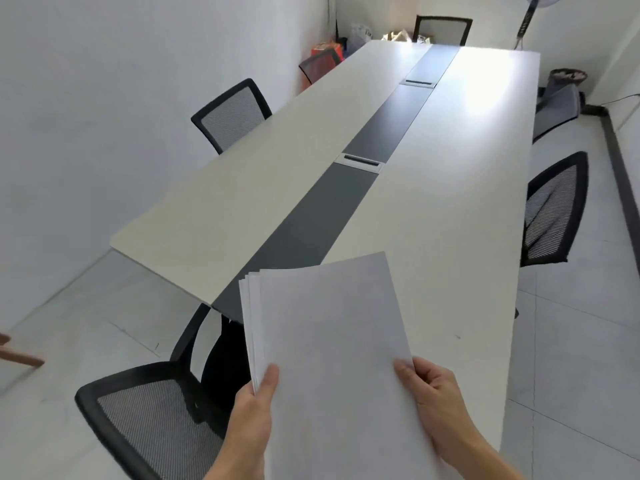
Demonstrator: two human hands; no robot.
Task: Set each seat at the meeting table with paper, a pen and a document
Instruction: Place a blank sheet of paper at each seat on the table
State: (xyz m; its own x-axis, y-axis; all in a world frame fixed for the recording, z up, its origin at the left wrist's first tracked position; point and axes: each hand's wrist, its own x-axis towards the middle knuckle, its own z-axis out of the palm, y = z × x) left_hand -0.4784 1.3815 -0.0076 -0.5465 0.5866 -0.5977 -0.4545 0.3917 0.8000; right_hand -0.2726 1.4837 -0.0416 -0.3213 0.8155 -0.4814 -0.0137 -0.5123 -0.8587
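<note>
**A:** What do your hands hold?

**B:** Your left hand (pixel 254 407) grips the stack of paper (pixel 329 341) at its lower left edge, thumb on top. Your right hand (pixel 433 400) pinches the lower right edge.

**A:** Where is the stack?

**B:** You hold it over the near end of the bench (pixel 450 202), sheets fanned at the left, covering part of the dark centre strip (pixel 346 202). A mesh chair (pixel 152 420) stands by that end.

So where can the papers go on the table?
Both halves of the long white table are bare: one between the dark grey centre strip and the left black mesh chair, one between that strip and the right black mesh chair. Only crowding: bags on the floor past the far corner.
</note>
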